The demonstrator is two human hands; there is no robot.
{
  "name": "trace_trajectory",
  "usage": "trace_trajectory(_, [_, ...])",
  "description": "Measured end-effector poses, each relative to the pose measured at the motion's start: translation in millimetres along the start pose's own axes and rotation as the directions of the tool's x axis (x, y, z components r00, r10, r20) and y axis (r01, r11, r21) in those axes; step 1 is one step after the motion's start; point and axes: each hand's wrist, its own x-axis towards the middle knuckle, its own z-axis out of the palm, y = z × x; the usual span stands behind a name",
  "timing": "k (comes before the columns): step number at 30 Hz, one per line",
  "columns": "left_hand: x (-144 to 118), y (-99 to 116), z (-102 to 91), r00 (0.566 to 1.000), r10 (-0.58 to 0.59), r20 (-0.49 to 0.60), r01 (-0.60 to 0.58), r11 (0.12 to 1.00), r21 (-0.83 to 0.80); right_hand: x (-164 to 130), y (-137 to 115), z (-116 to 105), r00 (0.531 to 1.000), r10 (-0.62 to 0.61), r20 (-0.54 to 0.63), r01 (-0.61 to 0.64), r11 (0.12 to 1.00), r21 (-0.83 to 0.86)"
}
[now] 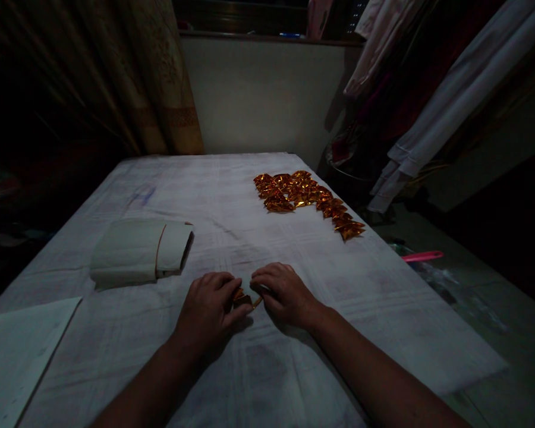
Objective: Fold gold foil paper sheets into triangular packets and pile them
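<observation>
My left hand [211, 303] is closed on a small piece of folded gold foil paper [243, 297] near the middle front of the table. Across from it, my right hand [285, 294] pinches the other end of the same foil piece between thumb and fingers. Most of the foil is hidden behind my fingers. Farther back on the right lie several shiny gold foil pieces [310, 193], pointed at their ends and grouped in rows.
A pale cloth covers the table [196, 190]. On the left lies a grey-white paper bundle [129, 252] with a band around it, and a white sheet [22, 351] is nearer me. Clothes [446, 101] hang at the right; a pink handle [423, 256] sits beyond the table edge.
</observation>
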Motion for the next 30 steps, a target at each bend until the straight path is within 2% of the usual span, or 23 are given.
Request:
trace_trajectory(7, [-1,-8,7.5,1.0,0.004,-0.023,-0.004,1.0,-0.007,-3,6,-5,0.992,-0.128,0.02,0.128,0.992,0.024])
trace_trajectory(11, [-1,-16,8.0,0.998,0.005,-0.055,-0.008,0.998,-0.055,-5,8,-4,0.992,-0.126,0.014,0.125,0.991,0.051])
trace_trajectory(15, [2,-16,5.4,0.999,-0.032,-0.03,0.029,0.994,-0.103,-4,9,4,0.989,-0.145,-0.029,0.146,0.989,0.033])
trace_trajectory(18, [4,-17,3.8,0.999,0.013,-0.03,-0.016,0.994,-0.106,0,10,11,0.982,-0.172,-0.077,0.174,0.984,0.025])
trace_trajectory(21, [5,-17,2.9,0.998,0.056,-0.04,-0.058,0.996,-0.072,7,10,16,0.975,-0.196,-0.106,0.192,0.98,-0.043])
trace_trajectory(27, [6,-13,-0.4,0.992,0.117,-0.041,-0.115,0.992,0.055,11,4,12,0.965,-0.25,-0.082,0.228,0.949,-0.219])
trace_trajectory(30, [4,-10,-3.1,0.984,0.174,-0.031,-0.173,0.984,0.052,8,0,11,0.962,-0.257,-0.096,0.226,0.941,-0.254])
